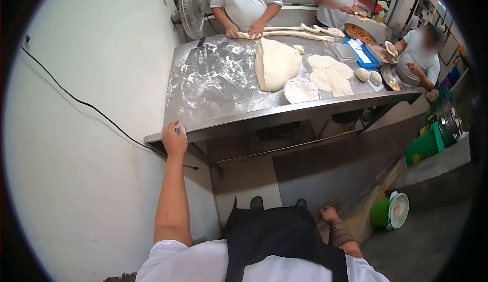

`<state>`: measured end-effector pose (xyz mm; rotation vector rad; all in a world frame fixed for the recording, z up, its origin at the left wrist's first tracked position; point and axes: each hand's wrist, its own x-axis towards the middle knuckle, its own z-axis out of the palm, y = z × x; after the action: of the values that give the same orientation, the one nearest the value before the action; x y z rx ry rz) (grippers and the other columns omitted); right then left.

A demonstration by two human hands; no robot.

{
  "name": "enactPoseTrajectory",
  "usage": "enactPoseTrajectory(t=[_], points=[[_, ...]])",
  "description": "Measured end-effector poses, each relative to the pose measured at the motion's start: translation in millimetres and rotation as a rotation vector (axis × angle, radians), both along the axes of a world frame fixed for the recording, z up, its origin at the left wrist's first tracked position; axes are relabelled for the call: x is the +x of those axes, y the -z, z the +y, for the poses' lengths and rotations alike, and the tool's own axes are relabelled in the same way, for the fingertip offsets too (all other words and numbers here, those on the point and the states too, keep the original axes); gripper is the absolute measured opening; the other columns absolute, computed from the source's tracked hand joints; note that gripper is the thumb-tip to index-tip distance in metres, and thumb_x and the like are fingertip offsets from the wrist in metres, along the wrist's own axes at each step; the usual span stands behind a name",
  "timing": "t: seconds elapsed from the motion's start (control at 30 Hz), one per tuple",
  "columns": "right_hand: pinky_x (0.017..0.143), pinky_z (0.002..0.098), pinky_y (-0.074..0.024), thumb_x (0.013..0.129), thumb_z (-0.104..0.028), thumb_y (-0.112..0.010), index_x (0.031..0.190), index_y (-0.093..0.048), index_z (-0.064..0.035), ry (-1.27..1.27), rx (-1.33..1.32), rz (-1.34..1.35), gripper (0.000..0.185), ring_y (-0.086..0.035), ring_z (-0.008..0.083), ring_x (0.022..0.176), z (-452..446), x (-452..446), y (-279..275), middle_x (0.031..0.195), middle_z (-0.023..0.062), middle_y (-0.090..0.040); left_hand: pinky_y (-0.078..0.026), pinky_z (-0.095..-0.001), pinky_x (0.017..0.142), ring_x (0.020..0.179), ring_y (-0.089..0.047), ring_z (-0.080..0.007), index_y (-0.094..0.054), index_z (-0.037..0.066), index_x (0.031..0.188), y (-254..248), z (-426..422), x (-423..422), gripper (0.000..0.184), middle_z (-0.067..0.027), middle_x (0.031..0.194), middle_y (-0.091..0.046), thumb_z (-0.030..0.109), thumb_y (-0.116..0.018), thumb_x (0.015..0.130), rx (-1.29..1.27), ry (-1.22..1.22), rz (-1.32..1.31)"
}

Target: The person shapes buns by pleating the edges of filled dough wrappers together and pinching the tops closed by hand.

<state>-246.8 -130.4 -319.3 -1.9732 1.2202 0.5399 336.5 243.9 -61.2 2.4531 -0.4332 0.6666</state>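
Observation:
At the near left corner of the metal table, my left hand rests against the edge, its fingers slightly bent and apart. My right hand hangs low beside the dark apron, its fingers curled in, with nothing visible in them. On the table lie a large block of dough, a white bowl of flour and flattened dough sheets. Two dough balls sit to the right of the sheets. Loose flour covers the left part of the tabletop.
Across the table, a person presses long dough strips. Other workers stand at the right, near a blue tray and filling pans. A fan stands by the left wall. A green bucket is on the floor.

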Motion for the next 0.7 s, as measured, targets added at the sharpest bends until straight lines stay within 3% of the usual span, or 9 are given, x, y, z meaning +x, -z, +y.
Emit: enactPoseTrajectory(t=[0.1,0.2,0.27,0.37,0.5,0.57,0.6,0.7], points=[[0.092,0.0455,-0.0515,0.093,-0.029,-0.064,0.109,-0.067,0.0101,0.009,-0.075,0.011,0.043,-0.066,0.0394,0.107,14,-18,3,0.113,0.0286,-0.069,-0.033,-0.0521,0.114,0.11,-0.058,-0.0317,-0.073,0.011,0.101,23,-3,-1,0.022,-0.0093,0.105,-0.069,0.025,-0.057,0.098,0.174,-0.062,-0.109],[0.094,0.0467,-0.0506,0.092,-0.03,-0.064,0.111,-0.067,0.0101,0.0,-0.061,0.032,0.045,-0.065,0.0418,0.112,11,-34,21,0.117,0.0305,-0.067,-0.027,-0.0563,0.116,0.11,-0.058,-0.0301,-0.073,0.012,0.098,19,-9,-3,0.025,-0.0078,0.101,-0.067,0.027,-0.053,0.099,0.156,-0.082,-0.063],[0.095,0.0466,-0.0507,0.092,-0.031,-0.065,0.111,-0.067,0.0097,-0.103,-0.129,0.088,0.045,-0.064,0.0425,0.111,15,-32,5,0.115,0.0309,-0.067,-0.029,-0.0564,0.116,0.109,-0.058,-0.0307,-0.073,0.012,0.097,24,-9,-2,0.024,-0.0077,0.1,-0.067,0.026,-0.054,0.098,0.161,-0.09,-0.09],[0.095,0.0475,-0.05,0.092,-0.031,-0.065,0.112,-0.067,0.0094,0.007,-0.099,0.006,0.045,-0.062,0.0452,0.112,18,-21,22,0.114,0.0312,-0.067,-0.029,-0.0572,0.115,0.108,-0.058,-0.0312,-0.073,0.012,0.096,25,-5,4,0.024,-0.0077,0.099,-0.067,0.027,-0.054,0.098,0.185,-0.078,-0.1],[0.082,0.0417,-0.053,0.094,-0.022,-0.065,0.097,-0.064,0.0072,0.013,-0.076,-0.16,0.029,-0.067,0.0331,0.091,27,12,8,0.098,0.0223,-0.069,-0.037,-0.0529,0.11,0.107,-0.06,-0.0315,-0.072,0.009,0.101,12,-7,-6,0.017,-0.0096,0.103,-0.068,0.019,-0.059,0.095,0.216,-0.092,-0.054],[0.074,0.0368,-0.0528,0.095,-0.016,-0.065,0.089,-0.061,0.0049,0.123,0.001,-0.362,0.022,-0.066,0.0244,0.08,19,21,52,0.089,0.0156,-0.068,-0.043,-0.0481,0.105,0.106,-0.062,-0.0314,-0.07,0.007,0.107,6,-11,-13,0.017,-0.0116,0.106,-0.068,0.013,-0.063,0.093,-0.179,0.018,0.084],[0.072,0.0345,-0.0517,0.096,-0.013,-0.063,0.087,-0.059,0.0036,0.176,0.038,-0.446,0.019,-0.064,0.0208,0.077,20,31,38,0.087,0.0127,-0.067,-0.046,-0.0457,0.102,0.106,-0.063,-0.0313,-0.069,0.005,0.109,4,-14,-17,0.019,-0.0126,0.108,-0.068,0.01,-0.065,0.091,-0.377,0.075,0.153],[0.068,0.03,-0.0497,0.099,-0.007,-0.06,0.085,-0.057,0.0007,0.31,0.172,-0.667,0.016,-0.06,0.0138,0.073,30,95,-56,0.083,0.0063,-0.064,-0.052,-0.038,0.093,0.104,-0.066,-0.0273,-0.066,0.003,0.116,-16,-37,-74,0.026,-0.0134,0.111,-0.068,0.004,-0.067,0.09,-0.293,0.2,0.014]])
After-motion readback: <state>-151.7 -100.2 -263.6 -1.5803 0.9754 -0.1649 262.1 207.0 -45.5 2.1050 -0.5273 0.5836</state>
